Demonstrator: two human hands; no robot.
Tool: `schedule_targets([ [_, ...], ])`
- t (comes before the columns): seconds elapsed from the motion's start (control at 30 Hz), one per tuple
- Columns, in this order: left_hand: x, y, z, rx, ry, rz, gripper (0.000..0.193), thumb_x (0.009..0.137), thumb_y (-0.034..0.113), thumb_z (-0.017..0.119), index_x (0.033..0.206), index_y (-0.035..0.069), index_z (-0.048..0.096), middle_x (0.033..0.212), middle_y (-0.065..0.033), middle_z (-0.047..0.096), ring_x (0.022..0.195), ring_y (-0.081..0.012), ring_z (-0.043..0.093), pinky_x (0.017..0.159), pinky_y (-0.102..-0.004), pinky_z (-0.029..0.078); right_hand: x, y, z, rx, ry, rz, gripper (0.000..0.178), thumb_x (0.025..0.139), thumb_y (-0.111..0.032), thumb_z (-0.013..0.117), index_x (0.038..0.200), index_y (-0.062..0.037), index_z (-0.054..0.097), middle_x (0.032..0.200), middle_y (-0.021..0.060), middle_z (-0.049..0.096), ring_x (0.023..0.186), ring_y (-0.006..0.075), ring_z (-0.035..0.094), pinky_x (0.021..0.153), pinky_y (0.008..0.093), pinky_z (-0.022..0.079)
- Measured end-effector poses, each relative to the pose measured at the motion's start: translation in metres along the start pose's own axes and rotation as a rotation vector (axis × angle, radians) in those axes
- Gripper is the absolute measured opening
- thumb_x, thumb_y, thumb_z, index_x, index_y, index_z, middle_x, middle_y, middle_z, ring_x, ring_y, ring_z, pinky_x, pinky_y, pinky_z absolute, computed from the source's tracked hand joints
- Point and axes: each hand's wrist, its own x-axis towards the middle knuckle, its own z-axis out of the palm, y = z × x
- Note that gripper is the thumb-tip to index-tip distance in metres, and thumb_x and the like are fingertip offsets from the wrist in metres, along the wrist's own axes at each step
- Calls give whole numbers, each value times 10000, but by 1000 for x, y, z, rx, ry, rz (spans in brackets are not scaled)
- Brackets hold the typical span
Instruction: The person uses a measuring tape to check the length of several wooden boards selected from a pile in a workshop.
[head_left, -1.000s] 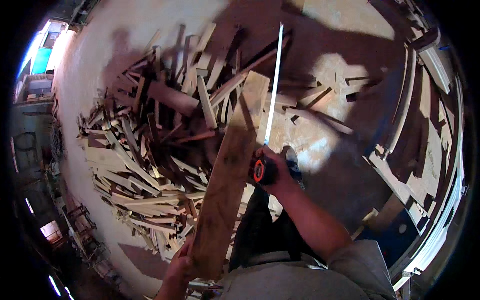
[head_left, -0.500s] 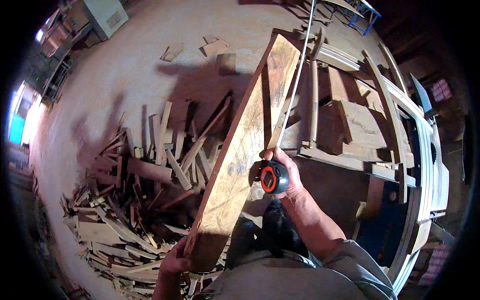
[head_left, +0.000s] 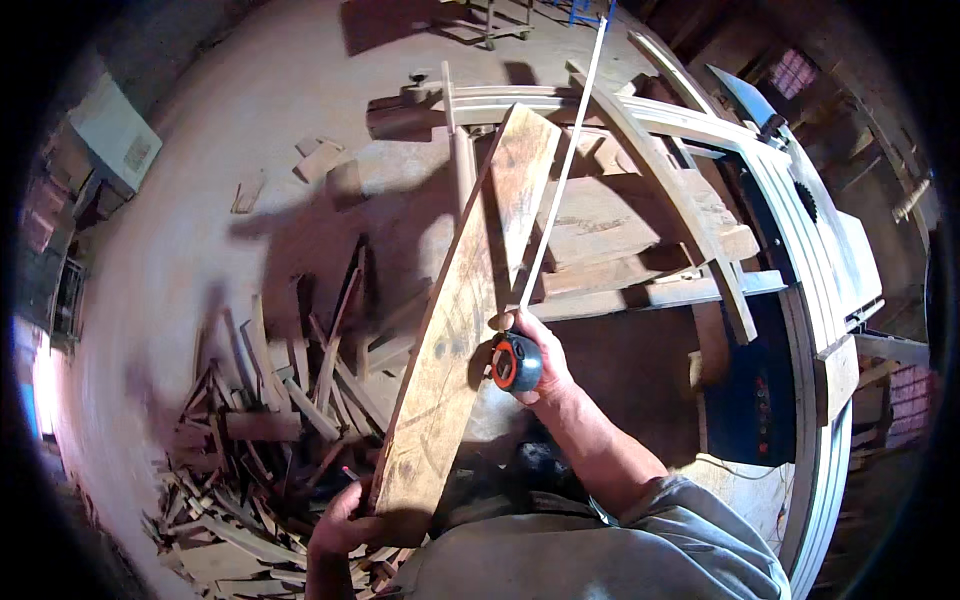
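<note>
A long, thick wooden board (head_left: 440, 370) slants up and away before me, with dark marks and grain on its face. My left hand (head_left: 345, 522) grips its near end from the left side. A thin stick with a pink tip (head_left: 349, 473), perhaps a pencil, pokes up by that hand's fingers. Beside the board's right edge, my right hand (head_left: 545, 365) is closed round a black and orange tape measure (head_left: 517, 363). Its pale blade (head_left: 562, 180) runs out long and straight, up and away, to the right of the board.
Heaped wood offcuts (head_left: 250, 430) cover the floor at the left. On the right stands a saw table (head_left: 815, 240) with a toothed blade (head_left: 806, 202) and white rails. Planks (head_left: 620, 220) lie on a frame ahead, crossed by a curved strip (head_left: 670, 190). A pale cabinet (head_left: 115, 135) stands far left.
My view has swung to the right, bringing more of the saw table and frame in. The board and tape measure now point over the frame. The pink-tipped stick has come into sight by my left hand.
</note>
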Motion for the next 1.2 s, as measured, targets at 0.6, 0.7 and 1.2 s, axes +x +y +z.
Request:
schedule_targets([
  [0.6,163,-6,123,521,291,144,302,810,270,708,895,-6,621,791,-2,600,740,-93,519,675,-281,443,8,-142,-115,127,155,-227,206,897,-273,590,912,-69,615,893,56,607,826,200,580,760,369,477],
  [0.7,173,-13,145,67,269,4,355,905,355,622,934,1,615,829,15,597,751,-94,522,681,-274,432,12,-143,-121,27,308,-242,202,918,-255,562,931,-57,597,948,68,617,903,227,598,812,385,481],
  [1.2,201,-60,120,-989,-450,-296,564,922,403,530,1241,-54,444,1089,-154,568,676,-235,573,549,-342,477,-45,-95,-147,-154,388,-116,282,956,-274,483,958,-3,560,1219,185,573,1097,329,578,823,506,534],
])
